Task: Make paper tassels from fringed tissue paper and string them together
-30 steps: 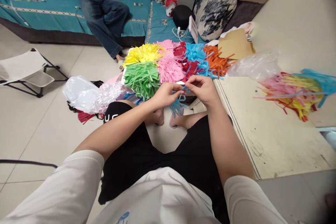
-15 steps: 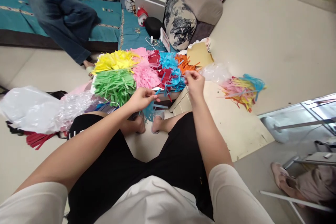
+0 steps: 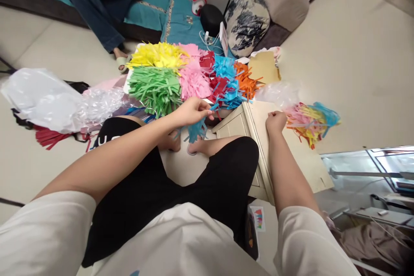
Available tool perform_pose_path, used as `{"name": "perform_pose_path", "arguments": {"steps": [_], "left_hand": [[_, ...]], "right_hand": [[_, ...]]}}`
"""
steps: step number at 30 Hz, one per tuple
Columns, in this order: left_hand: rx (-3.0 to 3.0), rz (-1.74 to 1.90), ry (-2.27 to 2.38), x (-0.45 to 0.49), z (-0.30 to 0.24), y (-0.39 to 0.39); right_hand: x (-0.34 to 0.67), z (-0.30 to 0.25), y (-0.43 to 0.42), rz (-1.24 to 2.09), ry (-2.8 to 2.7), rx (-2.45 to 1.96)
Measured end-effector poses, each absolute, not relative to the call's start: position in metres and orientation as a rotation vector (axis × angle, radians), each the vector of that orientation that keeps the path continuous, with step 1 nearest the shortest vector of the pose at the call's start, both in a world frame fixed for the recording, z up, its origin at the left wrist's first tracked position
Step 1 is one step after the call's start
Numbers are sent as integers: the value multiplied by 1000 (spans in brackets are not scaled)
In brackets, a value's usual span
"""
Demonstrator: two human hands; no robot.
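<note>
My left hand [image 3: 194, 111] pinches the top of a blue tissue-paper tassel [image 3: 196, 131], whose fringe hangs down above my feet. My right hand [image 3: 277, 121] is closed above the cream cabinet [image 3: 300, 166]; whatever its fingers hold, if anything, is hidden. Just beyond my hands lie heaps of fringed paper: yellow [image 3: 158, 55], green [image 3: 155, 88], pink [image 3: 196, 81], red [image 3: 219, 88], blue [image 3: 226, 67] and orange [image 3: 246, 79]. On the cabinet's far side, right of my right hand, rests a bunch of mixed-colour tassels [image 3: 307, 120].
Clear plastic bags [image 3: 42, 101] lie to the left beside red fringe [image 3: 50, 136]. A brown paper piece [image 3: 264, 68] and a plastic wrapper [image 3: 278, 94] sit behind the cabinet. Another person's jeans-clad leg [image 3: 97, 4] is by the teal sofa [image 3: 155, 10].
My right hand has moved right, away from my left hand and over the cabinet, its fingers now curled tighter. My left hand still holds the blue tassel. The view has shifted.
</note>
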State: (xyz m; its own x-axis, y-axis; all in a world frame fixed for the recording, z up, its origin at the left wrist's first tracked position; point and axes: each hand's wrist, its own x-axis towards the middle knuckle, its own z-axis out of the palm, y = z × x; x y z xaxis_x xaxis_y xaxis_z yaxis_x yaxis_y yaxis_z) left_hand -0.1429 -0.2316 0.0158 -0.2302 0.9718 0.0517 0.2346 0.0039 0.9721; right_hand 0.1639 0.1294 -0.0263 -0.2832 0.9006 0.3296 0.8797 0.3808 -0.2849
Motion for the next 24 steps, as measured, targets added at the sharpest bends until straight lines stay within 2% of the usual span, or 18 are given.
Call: {"name": "perform_pose_path", "arguments": {"steps": [4, 8, 13, 16, 24], "left_hand": [[1261, 1298, 1530, -145, 16, -230], [1265, 1282, 1528, -143, 12, -225], [1367, 1213, 1770, -149, 4, -221], [1441, 1116, 1896, -156, 2, -222], [1530, 888, 2001, -159, -1, -222]], "right_hand": [[153, -21, 125, 144, -2068, -1577], [105, -14, 106, 327, -2013, -1397], [8, -1, 47, 971, -2094, -859], [-28, 0, 4, 1200, -2105, -658], [-11, -20, -48, 1319, -2358, -538]]}}
